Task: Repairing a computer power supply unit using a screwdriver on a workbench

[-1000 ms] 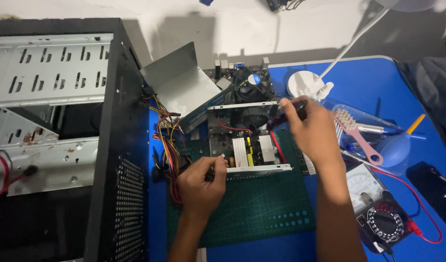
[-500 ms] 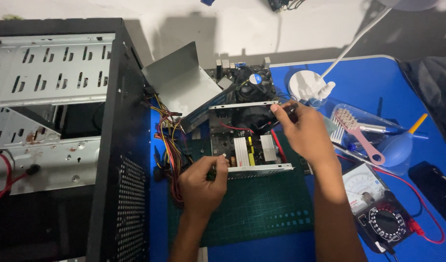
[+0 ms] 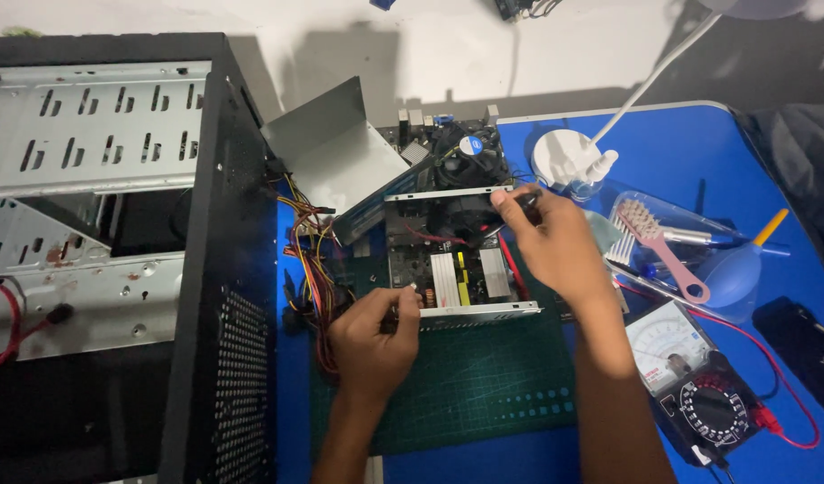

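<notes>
Left hand (image 3: 373,333) was closed on the near edge of an opened power supply (image 3: 457,269); right hand (image 3: 555,242) was pinched on its far rim, multimeter (image 3: 699,385) just beside its forearm.

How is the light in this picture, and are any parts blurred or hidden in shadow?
Head view: light is even over the blue table and green cutting mat; the open black computer case throws a dark shadow on the white wall and stays murky at lower left; the opened grey power supply box is sharp, and both the left hand and right hand show little blur.
</notes>
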